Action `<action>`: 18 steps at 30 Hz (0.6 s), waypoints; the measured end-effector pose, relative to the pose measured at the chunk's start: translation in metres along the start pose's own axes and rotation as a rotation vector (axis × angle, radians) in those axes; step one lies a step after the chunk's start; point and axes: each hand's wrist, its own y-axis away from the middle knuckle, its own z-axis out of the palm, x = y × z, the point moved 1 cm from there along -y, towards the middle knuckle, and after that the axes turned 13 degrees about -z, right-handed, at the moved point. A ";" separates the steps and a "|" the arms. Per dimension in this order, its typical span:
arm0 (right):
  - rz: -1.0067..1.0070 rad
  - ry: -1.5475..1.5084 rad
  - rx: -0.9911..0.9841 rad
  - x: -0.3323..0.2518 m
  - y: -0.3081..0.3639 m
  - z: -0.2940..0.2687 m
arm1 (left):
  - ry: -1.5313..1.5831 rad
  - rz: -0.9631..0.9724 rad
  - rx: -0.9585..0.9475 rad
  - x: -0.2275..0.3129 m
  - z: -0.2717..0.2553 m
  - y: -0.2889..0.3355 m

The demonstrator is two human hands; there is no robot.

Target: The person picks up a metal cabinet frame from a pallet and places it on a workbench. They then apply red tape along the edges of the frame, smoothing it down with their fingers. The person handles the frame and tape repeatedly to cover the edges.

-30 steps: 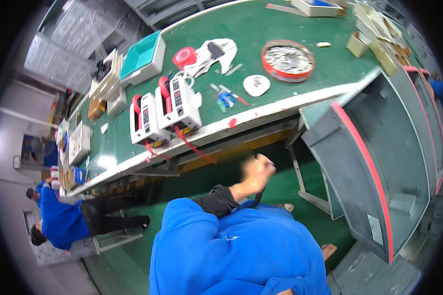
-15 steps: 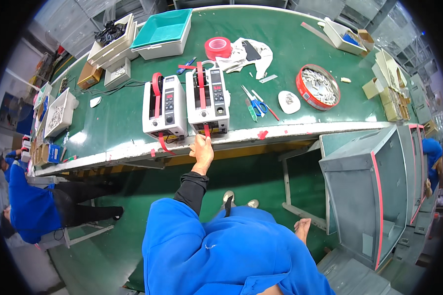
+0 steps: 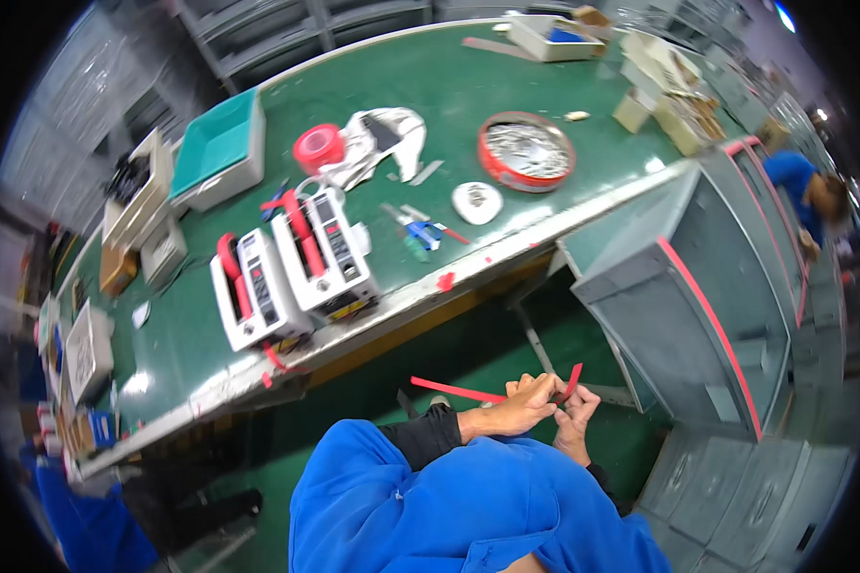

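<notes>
On the workbench, at the near edge, a left tape dispenser beside a right tape dispenser; behind these, a tape roll, with a cloth at its right. Right of both dispensers, scissors, then a small dish, then a round tin with small pieces in it. At the back left, one bin with another nested inside; at the back right, a tray, then small boxes. Before the bench, close together, left hand and right hand, with a tape strip in their fingers. Farther right, an open cabinet, with a co-worker beyond.
</notes>
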 end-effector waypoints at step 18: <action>-0.233 0.526 1.331 0.010 0.083 -0.479 | -0.060 0.520 0.602 0.130 0.046 -0.173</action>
